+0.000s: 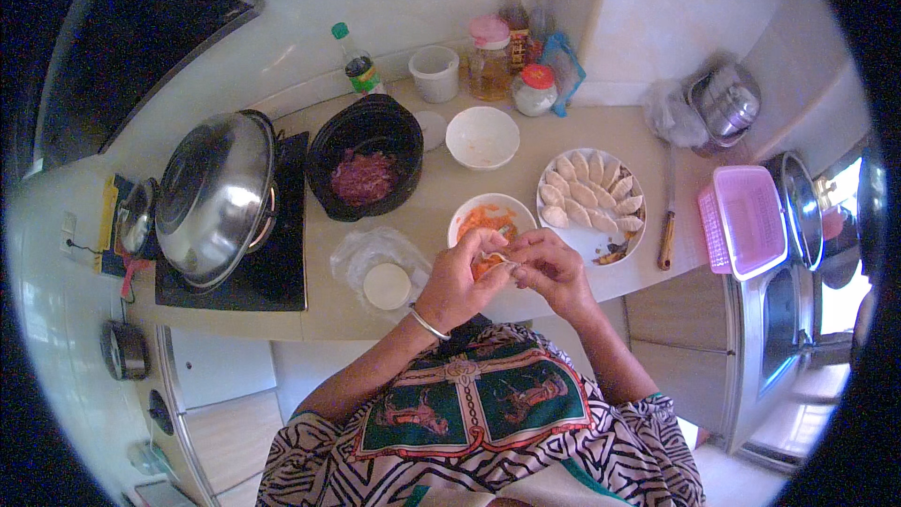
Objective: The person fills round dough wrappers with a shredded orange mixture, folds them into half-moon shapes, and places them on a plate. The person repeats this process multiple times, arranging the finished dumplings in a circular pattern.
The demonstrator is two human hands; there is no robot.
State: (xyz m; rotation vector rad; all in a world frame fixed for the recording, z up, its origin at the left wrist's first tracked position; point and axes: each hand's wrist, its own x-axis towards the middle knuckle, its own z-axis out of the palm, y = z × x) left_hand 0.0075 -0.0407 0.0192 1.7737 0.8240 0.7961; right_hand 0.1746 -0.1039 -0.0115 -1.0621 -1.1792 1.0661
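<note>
My left hand (461,278), with a silver bangle at the wrist, cups a dumpling wrapper (505,260) holding shredded orange filling (486,266). The fingertips of my right hand (552,269) pinch the wrapper's right edge. Just beyond my hands stands a white bowl (455,217) of the same orange filling, with part of a utensil showing in it. Right of that bowl, a white plate (576,241) bears several folded dumplings (584,193). Left of my hands, a round stack of wrappers (387,286) lies on a clear plastic bag (352,250).
A black pot (401,130) with pinkish-red food stands beside the hob (281,282), where a lidded wok (211,204) sits. Behind are a white bowl (483,135), jars and bottles. At right lie a wooden-handled knife (666,239) and a pink basket (746,222).
</note>
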